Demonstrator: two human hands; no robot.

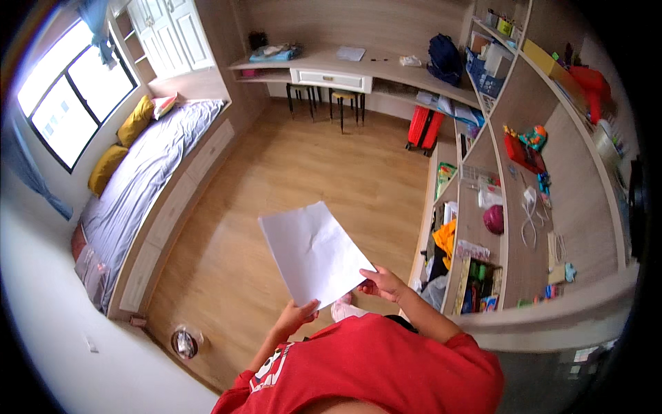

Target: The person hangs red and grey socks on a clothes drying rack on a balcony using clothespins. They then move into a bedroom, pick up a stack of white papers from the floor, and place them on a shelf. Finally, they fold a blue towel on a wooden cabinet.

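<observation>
A white sheet of paper [314, 252], blank on the side I see and slightly creased, is held out in front of my red shirt. At its near left corner my left hand [298, 317] pinches the edge, thumb on top. My right hand [383, 283] grips the near right corner the same way, fingers curled underneath. Whether it is one sheet or a few stacked together, I cannot tell. The far end of the paper hangs free over the wooden floor [276, 165].
A bed [148, 165] with yellow cushions lines the left wall under a window. Along the back runs a desk [317, 67] with stools beneath and a dark backpack [445, 58] on top. A red suitcase [423, 127] and crowded shelves [500, 228] stand right. A small bin [184, 343] sits lower left.
</observation>
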